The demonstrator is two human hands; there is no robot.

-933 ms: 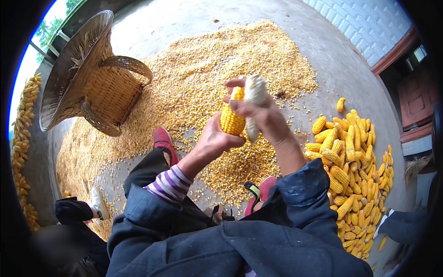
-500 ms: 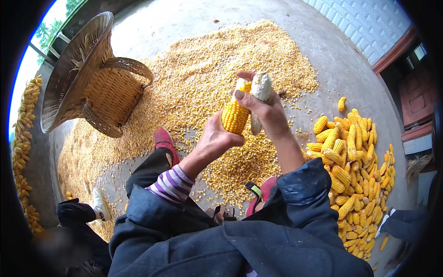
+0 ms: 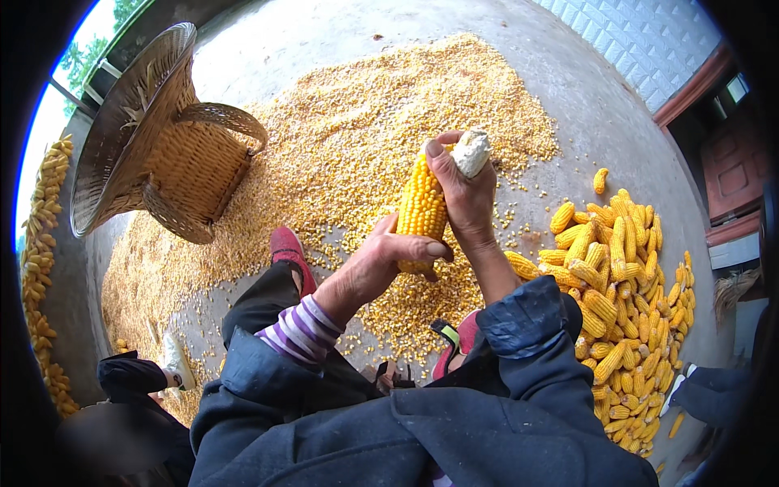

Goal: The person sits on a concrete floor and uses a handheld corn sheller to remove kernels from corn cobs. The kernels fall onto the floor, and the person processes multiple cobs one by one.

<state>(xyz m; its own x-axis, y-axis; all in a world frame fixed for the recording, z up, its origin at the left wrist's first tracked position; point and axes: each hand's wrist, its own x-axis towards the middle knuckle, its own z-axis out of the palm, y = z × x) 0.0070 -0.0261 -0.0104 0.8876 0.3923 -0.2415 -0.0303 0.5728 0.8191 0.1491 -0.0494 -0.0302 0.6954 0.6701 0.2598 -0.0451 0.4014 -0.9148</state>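
Note:
A yellow ear of corn point(image 3: 420, 215) stands tilted between my hands, over the loose kernels. My left hand point(image 3: 367, 266) is wrapped round its lower part, with the thumb across the front. Closed beside the ear's upper end, my right hand point(image 3: 471, 203) grips a whitish bare corncob point(image 3: 472, 152), whose blunt end sticks out above the fingers. The right thumb presses at the ear's top. Rows of kernels cover the side of the ear that faces me; its far side is hidden.
Loose kernels point(image 3: 357, 122) spread over the concrete floor, reaching between my red shoes point(image 3: 290, 252). Whole ears lie heaped point(image 3: 625, 325) at the right. A wide-brimmed wicker basket point(image 3: 203, 166) lies tipped at the left. Other people's legs point(image 3: 714, 395) show at both lower sides.
The ear has turned and dropped slightly, so its whitish bare top no longer shows. My left hand has shifted lower on it. The bare corncob in my right hand leans further right.

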